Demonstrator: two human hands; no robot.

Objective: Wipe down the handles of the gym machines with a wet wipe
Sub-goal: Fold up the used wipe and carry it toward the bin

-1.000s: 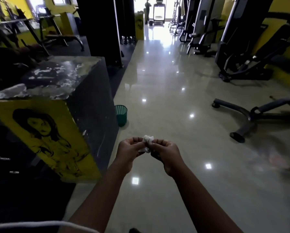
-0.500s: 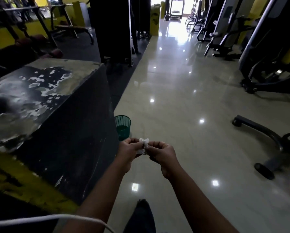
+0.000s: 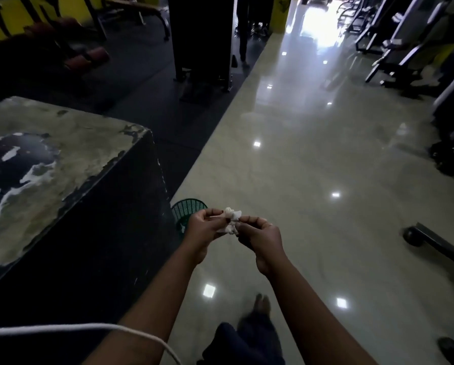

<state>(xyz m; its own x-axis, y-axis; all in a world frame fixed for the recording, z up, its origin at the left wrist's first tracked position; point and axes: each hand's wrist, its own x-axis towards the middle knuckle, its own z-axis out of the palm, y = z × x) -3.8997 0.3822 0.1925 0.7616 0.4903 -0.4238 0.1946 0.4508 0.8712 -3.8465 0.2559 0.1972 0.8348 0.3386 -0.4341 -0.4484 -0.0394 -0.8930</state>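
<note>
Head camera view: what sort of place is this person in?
Probably a gym: black exercise machines line the right side of a glossy tiled floor, and red padded rollers sit over dark matting on the left.

Wipe: I see a crumpled white wipe [image 3: 231, 220] pinched between left hand [image 3: 204, 229] and right hand [image 3: 262, 237].
Bin: green basket [image 3: 186, 212] at the left hand's ten o'clock.

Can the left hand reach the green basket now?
Probably, after bending down: the basket stands on the floor beyond the left hand, nothing between them, though it and the right hand pinch the wipe.
</note>
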